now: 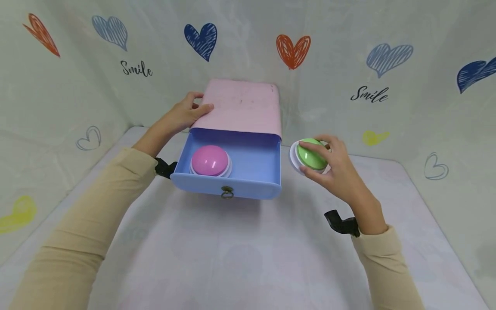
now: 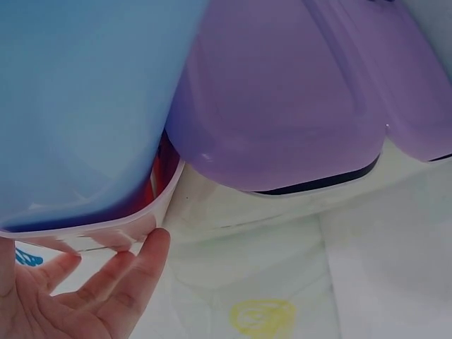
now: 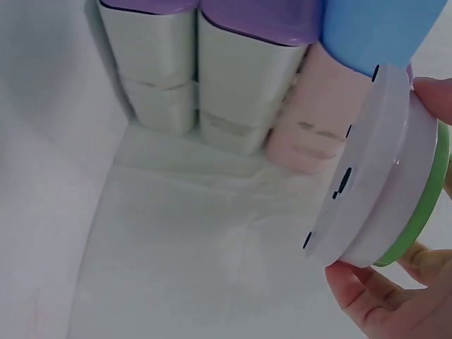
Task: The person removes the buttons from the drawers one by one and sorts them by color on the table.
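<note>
A pink box [image 1: 242,105] has its blue drawer [image 1: 255,161] pulled out toward me. In the drawer's left part lies a pink push button [image 1: 210,160] with a white base. My left hand [image 1: 190,111] rests against the box's upper left side, the thumb over the top; in the left wrist view its fingers [image 2: 134,282] touch the side wall. Right of the drawer, my right hand [image 1: 333,165] holds a green push button [image 1: 311,154] by its edge, tilted and off the table. The right wrist view shows that button's white underside [image 3: 360,173].
Purple-fronted drawers [image 2: 275,92] in white boxes [image 3: 240,92] stand below the pink box, visible in the wrist views. A ring pull [image 1: 227,193] hangs on the blue drawer's front. White cloth with hearts covers the wall [image 1: 248,51] behind; a pale cloth covers the table [image 1: 240,258].
</note>
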The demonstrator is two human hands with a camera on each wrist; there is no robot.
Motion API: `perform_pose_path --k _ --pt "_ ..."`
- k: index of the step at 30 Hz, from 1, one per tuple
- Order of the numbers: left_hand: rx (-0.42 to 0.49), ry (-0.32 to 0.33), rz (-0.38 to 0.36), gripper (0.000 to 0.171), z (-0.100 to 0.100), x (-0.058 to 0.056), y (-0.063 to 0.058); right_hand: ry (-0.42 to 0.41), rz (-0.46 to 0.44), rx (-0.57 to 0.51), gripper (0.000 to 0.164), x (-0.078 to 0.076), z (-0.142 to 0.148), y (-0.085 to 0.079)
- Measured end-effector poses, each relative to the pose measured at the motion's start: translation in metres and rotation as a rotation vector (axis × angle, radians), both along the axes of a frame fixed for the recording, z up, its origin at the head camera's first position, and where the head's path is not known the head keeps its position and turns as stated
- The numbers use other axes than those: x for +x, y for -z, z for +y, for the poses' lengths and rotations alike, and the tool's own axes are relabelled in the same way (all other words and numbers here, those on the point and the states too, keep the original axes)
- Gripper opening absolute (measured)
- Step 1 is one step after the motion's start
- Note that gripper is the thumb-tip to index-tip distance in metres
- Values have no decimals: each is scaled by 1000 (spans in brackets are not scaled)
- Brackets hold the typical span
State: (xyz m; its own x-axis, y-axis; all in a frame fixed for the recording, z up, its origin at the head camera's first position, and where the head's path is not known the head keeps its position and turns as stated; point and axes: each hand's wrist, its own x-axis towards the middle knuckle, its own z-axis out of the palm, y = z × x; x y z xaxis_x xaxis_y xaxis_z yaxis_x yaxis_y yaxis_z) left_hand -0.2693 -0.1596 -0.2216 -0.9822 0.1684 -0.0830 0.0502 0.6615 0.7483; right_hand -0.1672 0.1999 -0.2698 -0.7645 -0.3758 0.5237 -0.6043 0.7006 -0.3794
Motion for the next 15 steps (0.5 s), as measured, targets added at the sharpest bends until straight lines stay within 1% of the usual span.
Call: perform_pose_path --k 2,7,15 --pt "0 0 -2 79 0 -1 0 16 -6 -11 46 -4 3 9" --pt "4 4 -4 79 1 -2 1 68 -70 -5 46 -11 8 30" --pt "-3 6 5 79 -2 -2 2 107 -188 -5 48 -21 5 54"
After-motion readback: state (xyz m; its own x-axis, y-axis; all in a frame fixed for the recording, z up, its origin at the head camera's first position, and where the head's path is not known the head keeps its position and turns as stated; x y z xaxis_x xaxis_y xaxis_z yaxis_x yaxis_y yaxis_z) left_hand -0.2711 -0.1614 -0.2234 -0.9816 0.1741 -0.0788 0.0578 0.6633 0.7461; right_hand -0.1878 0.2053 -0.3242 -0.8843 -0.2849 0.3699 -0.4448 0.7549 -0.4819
